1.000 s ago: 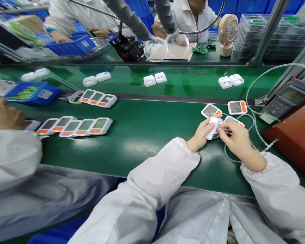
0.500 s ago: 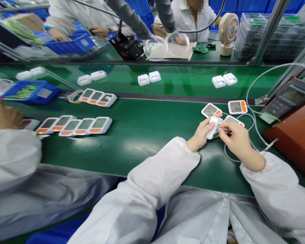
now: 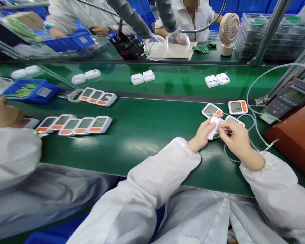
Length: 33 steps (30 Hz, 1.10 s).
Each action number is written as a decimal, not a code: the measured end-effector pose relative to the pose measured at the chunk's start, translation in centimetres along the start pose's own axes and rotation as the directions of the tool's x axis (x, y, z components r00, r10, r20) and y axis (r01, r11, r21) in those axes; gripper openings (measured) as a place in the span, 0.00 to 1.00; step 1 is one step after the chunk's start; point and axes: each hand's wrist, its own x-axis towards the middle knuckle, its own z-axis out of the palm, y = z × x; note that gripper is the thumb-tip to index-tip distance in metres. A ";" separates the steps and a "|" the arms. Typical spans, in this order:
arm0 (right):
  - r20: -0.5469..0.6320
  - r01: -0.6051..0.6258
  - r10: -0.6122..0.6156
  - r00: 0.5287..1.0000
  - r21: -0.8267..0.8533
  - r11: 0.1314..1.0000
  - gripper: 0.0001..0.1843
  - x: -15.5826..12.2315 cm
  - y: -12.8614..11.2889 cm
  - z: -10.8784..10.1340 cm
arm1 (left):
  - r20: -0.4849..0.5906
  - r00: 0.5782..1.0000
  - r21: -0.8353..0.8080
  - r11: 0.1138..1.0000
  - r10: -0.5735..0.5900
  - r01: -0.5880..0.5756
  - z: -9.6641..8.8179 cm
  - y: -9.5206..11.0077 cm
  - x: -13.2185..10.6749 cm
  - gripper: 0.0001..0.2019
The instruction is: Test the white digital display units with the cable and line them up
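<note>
My left hand (image 3: 202, 135) is closed round a small white device (image 3: 214, 127), held on edge just above the green mat. My right hand (image 3: 235, 139) pinches a thin probe on a pale tube (image 3: 254, 134) against the device's side. Three white units with displays and orange buttons lie just beyond my hands: one (image 3: 211, 110) at the left, one (image 3: 237, 107) at the right, one (image 3: 234, 120) partly behind my right hand.
A grey handheld meter (image 3: 287, 100) rests on a brown box (image 3: 297, 139) at the right. Rows of finished units (image 3: 75, 124) lie at the left near a co-worker's sleeve (image 3: 12, 152). White casings (image 3: 217, 80) ride the far belt. Other people work behind it, beside a small fan (image 3: 228, 32).
The white casings on the far belt have slid to the left. My hands stay in place on the device.
</note>
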 end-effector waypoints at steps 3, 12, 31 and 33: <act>-0.003 0.002 -0.002 1.000 0.015 1.000 0.08 0.0 0.0 0.0 | -0.007 1.000 0.006 1.000 -0.004 0.004 0.1 0.0 0.0 0.32; 0.003 0.007 -0.007 1.000 0.027 1.000 0.06 0.0 0.0 0.2 | -0.013 1.000 -0.012 1.000 -0.026 0.025 0.3 -0.3 -0.1 0.33; -0.032 0.038 -0.040 0.999 -0.058 0.998 0.10 -0.3 -0.4 -0.2 | -0.192 0.981 -0.160 0.987 0.002 -0.034 0.0 1.0 0.7 0.33; 0.156 -0.104 0.100 0.983 0.020 0.994 0.21 -0.7 -0.4 0.0 | -0.236 0.972 -0.130 0.991 0.008 -0.040 0.2 1.1 0.8 0.37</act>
